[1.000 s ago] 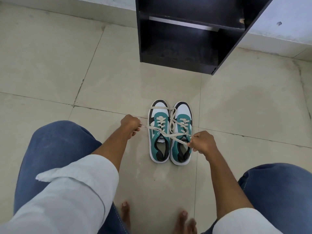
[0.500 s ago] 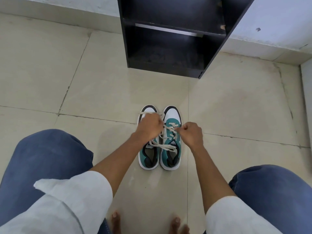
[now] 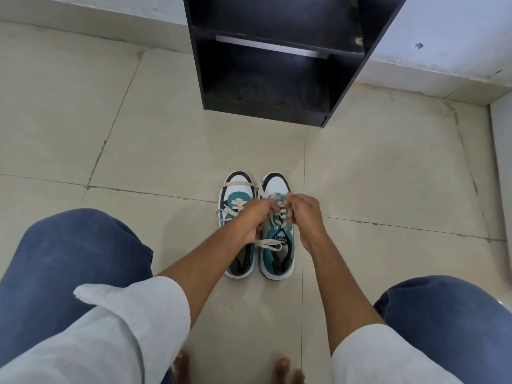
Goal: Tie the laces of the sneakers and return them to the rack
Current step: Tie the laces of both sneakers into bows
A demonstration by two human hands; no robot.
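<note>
Two teal, white and black sneakers stand side by side on the tiled floor, toes toward the rack: the left sneaker (image 3: 236, 189) and the right sneaker (image 3: 278, 257). Both my hands meet over the right sneaker's lacing. My left hand (image 3: 253, 217) is closed on a cream lace, and a loose lace end (image 3: 268, 243) trails below it across the tongue. My right hand (image 3: 303, 214) pinches the lace near the upper eyelets. The left sneaker's lace lies loose across its toe. The black rack (image 3: 274, 65) stands ahead, its shelves bare.
My knees in blue jeans (image 3: 74, 261) frame both sides, and my bare toes (image 3: 282, 367) show at the bottom edge. A white wall (image 3: 443, 31) runs behind the rack, and a raised white edge (image 3: 502, 162) borders the floor at the right.
My hands, spread wide pulling the laces taut a second ago, have come together over the right sneaker. The left hand moved right, off the left sneaker.
</note>
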